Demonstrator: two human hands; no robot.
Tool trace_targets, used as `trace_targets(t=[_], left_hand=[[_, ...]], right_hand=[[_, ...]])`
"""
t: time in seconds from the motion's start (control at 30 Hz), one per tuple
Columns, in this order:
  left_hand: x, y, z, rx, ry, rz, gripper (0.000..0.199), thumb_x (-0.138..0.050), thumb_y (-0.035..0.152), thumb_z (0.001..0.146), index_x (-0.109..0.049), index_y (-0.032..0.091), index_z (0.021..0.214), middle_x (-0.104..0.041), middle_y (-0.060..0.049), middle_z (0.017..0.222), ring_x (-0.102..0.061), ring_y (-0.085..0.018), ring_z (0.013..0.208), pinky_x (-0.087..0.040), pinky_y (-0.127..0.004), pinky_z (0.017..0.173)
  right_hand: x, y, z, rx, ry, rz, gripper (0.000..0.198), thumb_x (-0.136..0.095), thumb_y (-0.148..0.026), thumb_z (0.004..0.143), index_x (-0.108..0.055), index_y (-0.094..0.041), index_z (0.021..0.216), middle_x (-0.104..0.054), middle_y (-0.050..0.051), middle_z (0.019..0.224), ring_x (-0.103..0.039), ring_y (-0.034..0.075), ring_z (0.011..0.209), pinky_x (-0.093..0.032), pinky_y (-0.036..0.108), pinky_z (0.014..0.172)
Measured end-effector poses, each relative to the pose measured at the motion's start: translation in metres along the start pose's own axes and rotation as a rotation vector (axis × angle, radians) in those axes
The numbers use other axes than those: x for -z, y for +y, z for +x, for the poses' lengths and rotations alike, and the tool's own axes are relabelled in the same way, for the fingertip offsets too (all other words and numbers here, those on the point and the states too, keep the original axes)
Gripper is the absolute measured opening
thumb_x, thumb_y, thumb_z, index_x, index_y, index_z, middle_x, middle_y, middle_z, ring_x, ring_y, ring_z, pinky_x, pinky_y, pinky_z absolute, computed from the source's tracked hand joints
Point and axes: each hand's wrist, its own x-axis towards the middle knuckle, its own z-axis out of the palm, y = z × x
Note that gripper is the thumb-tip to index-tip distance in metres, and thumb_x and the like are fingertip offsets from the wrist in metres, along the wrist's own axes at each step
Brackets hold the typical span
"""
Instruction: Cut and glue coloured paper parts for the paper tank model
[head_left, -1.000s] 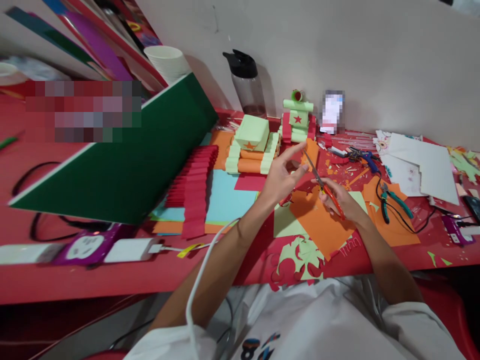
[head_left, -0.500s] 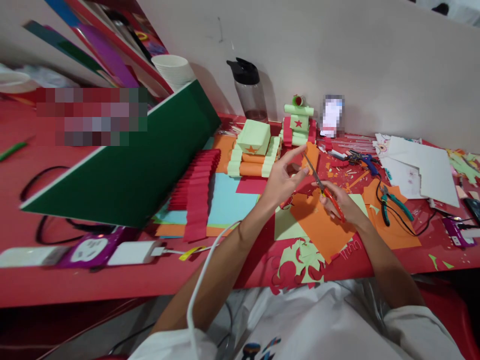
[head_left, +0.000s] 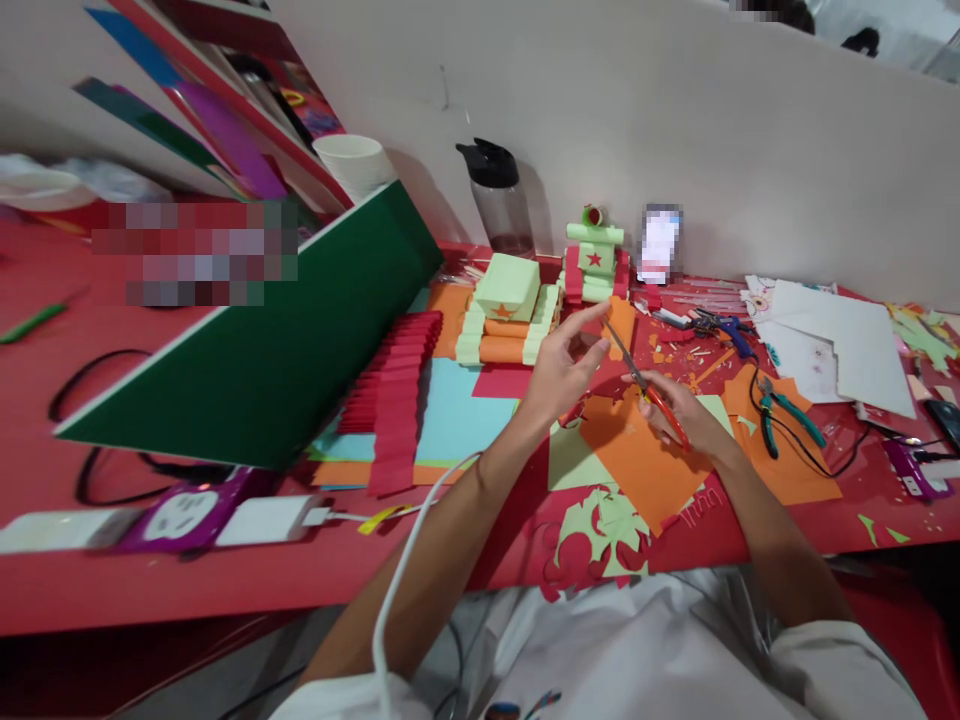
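Observation:
My right hand [head_left: 679,412] grips a pair of scissors [head_left: 651,388] with red handles, the blades pointing up and to the left. Close to the blade tip is my left hand [head_left: 564,362], its index finger stretched out and its thumb apart from it. Behind the blade shows a small orange paper piece [head_left: 621,325]; whether my left fingertips touch it I cannot tell. Below both hands lies a larger orange paper sheet [head_left: 637,465], partly over light green paper [head_left: 570,465]. Light green paper scraps [head_left: 598,525] with round cut-outs lie near the table edge.
Two paper models, one green and orange [head_left: 508,310] and one green and red [head_left: 598,262], stand beyond my hands. A tilted green board [head_left: 262,350] and pleated red paper [head_left: 394,400] are at left. Pliers [head_left: 766,415], a bottle [head_left: 499,200] and a phone [head_left: 660,245] surround the work.
The view has tilted slightly, so everything sits a little lower. Both hands and the scissors keep nearly the same position over the paper.

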Motion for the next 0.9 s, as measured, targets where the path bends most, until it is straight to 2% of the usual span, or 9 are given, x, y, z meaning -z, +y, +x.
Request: trace_targets(t=[0.2,0.4,0.67,0.9], left_hand=[[0.0011,0.0021,-0.0004,0.02,-0.004,-0.025,0.055,-0.077,0.053,0.091,-0.07,0.026,0.138,-0.065,0.0,0.072,-0.057,-0.016,0.065,-0.047,-0.03,0.063],[0.0,0.0038,-0.0006,0.019,0.01,-0.044,0.057,-0.079,0.057,0.089,-0.071,0.027,0.136,-0.066,0.0,0.072,-0.06,-0.018,0.065,-0.049,-0.031,0.063],[-0.0007,0.0073,-0.0019,0.024,-0.025,-0.042,0.055,-0.08,0.054,0.089,-0.071,0.028,0.136,-0.062,0.002,0.066,-0.055,-0.015,0.06,-0.049,-0.031,0.062],[-0.0011,0.0089,-0.0022,0.028,-0.028,-0.05,0.053,-0.08,0.052,0.089,-0.071,0.028,0.136,-0.065,0.002,0.068,-0.056,-0.016,0.061,-0.048,-0.032,0.061]], right_hand=[[-0.0026,-0.0029,0.0003,0.001,0.013,0.006,0.055,-0.071,-0.054,0.094,-0.061,-0.027,0.141,-0.056,-0.003,0.088,-0.044,0.005,0.047,-0.036,0.021,0.044],[-0.0006,0.0037,0.0021,-0.02,0.001,0.061,0.054,-0.069,-0.052,0.096,-0.059,-0.026,0.142,-0.055,-0.004,0.081,-0.039,0.007,0.046,-0.037,0.023,0.045],[-0.0026,0.0012,0.0004,0.057,-0.03,0.049,0.073,-0.071,-0.071,0.089,-0.059,-0.022,0.141,-0.048,-0.006,0.077,-0.038,0.007,0.051,-0.033,0.022,0.046],[-0.0058,-0.0032,0.0001,0.0,0.007,0.075,0.055,-0.071,-0.055,0.094,-0.06,-0.024,0.139,-0.049,-0.006,0.078,-0.038,0.007,0.05,-0.035,0.021,0.046]])
